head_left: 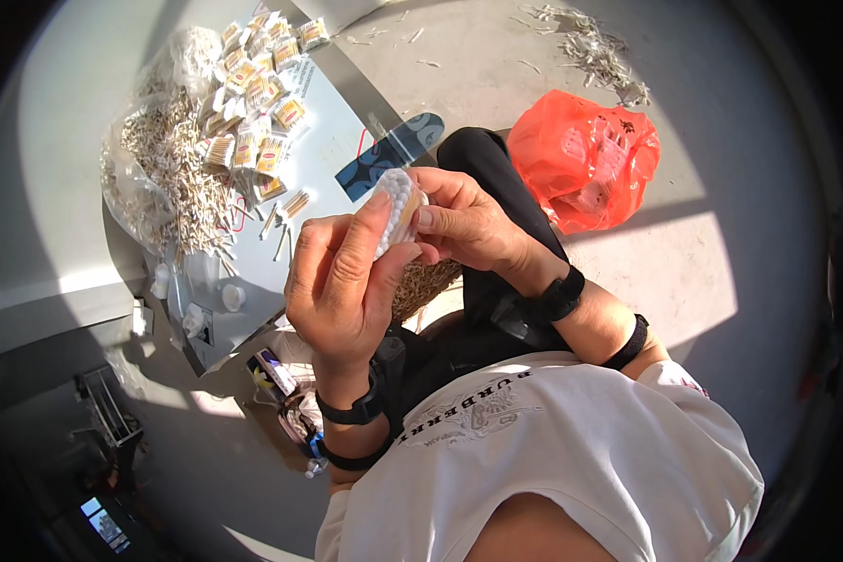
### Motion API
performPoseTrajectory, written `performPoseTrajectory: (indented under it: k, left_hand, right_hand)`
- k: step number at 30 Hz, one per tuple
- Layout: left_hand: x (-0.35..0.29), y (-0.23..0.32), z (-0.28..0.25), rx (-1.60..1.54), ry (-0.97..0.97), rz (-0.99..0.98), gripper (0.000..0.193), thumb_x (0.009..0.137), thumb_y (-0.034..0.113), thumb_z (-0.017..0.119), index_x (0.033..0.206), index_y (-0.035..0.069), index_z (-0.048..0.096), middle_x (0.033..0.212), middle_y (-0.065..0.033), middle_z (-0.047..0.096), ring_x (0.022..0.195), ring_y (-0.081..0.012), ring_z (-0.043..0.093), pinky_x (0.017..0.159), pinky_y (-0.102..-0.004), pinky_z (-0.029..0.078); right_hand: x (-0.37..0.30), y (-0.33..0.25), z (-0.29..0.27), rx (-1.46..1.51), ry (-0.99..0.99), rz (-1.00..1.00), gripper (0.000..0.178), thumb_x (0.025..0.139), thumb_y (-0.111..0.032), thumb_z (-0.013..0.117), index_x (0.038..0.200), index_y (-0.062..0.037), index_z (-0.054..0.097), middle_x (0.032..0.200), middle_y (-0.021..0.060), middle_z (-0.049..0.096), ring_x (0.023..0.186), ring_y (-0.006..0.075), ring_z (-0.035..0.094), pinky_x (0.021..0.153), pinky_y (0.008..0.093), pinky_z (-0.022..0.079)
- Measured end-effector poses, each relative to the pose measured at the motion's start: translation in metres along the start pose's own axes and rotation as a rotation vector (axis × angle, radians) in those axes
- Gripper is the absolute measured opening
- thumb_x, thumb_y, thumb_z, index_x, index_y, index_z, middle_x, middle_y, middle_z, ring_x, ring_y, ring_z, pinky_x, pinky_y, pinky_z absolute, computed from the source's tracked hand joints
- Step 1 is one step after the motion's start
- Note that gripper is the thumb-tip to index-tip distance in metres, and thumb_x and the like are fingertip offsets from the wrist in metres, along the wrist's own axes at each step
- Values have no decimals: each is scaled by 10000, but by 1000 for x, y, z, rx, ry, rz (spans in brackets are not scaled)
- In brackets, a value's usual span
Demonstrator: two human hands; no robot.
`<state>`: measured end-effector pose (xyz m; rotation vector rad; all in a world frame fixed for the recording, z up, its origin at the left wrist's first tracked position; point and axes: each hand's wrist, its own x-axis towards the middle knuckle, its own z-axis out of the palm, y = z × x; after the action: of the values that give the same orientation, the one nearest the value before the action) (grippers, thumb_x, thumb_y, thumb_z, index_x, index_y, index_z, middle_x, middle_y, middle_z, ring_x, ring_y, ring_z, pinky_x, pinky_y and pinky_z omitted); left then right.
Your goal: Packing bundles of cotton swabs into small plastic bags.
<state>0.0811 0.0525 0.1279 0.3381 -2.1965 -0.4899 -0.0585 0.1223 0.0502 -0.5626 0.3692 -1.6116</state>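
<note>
Between my two hands is a bundle of cotton swabs [398, 208], its white cotton tips packed close together and facing up. My left hand [342, 272] grips its left side, with the index finger along the tips and the thumb below. On the other side, my right hand [468, 220] pinches the bundle between thumb and fingers. Part of the swab sticks is hidden behind my fingers. To the left, a large heap of loose cotton swabs [192, 192] lies on the grey table beside several small filled packets [262, 94].
The table [318, 112] reaches away at the left; a clear plastic bag [126, 178] surrounds the heap. A red plastic bag [585, 159] stands on the floor at right, below scattered swabs [599, 56]. A small white round lid [233, 298] sits near the table edge.
</note>
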Motion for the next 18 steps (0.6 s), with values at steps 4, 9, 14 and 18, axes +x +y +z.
performPoseTrajectory:
  k: [4, 9, 14, 18]
  left_hand:
    - [-6, -6, 3, 119, 40, 130, 421, 759, 180, 789, 1135, 30, 674, 833, -76, 600, 710, -211, 600, 611, -298, 499]
    - [-11, -6, 8, 106, 85, 161, 391, 768, 156, 798, 1103, 26, 642, 841, -90, 601, 721, -241, 601, 615, -313, 499]
    - [-13, 1, 11, 4, 185, -13, 433, 756, 207, 819, 1075, 9, 602, 872, -109, 603, 734, -263, 600, 632, -334, 502]
    - [-5, 4, 8, 57, 82, -45, 459, 743, 254, 820, 1061, -4, 613, 930, -124, 590, 785, -259, 589, 663, -347, 499]
  right_hand:
    - [0, 4, -5, 96, -76, 0, 176, 958, -145, 594, 1055, -3, 554, 858, 60, 599, 634, 95, 519, 579, 238, 446]
    - [2, 5, -9, 54, -87, 13, 256, 927, -203, 639, 1088, -21, 559, 941, 36, 619, 711, 76, 561, 573, 195, 439]
    - [4, 4, -18, -35, -118, -13, 182, 959, -127, 583, 1090, -5, 548, 928, 68, 634, 712, 95, 590, 610, 218, 444]
    - [5, 5, -23, -65, -138, -16, 199, 957, -107, 578, 1121, -1, 544, 940, 68, 641, 729, 89, 604, 625, 220, 455]
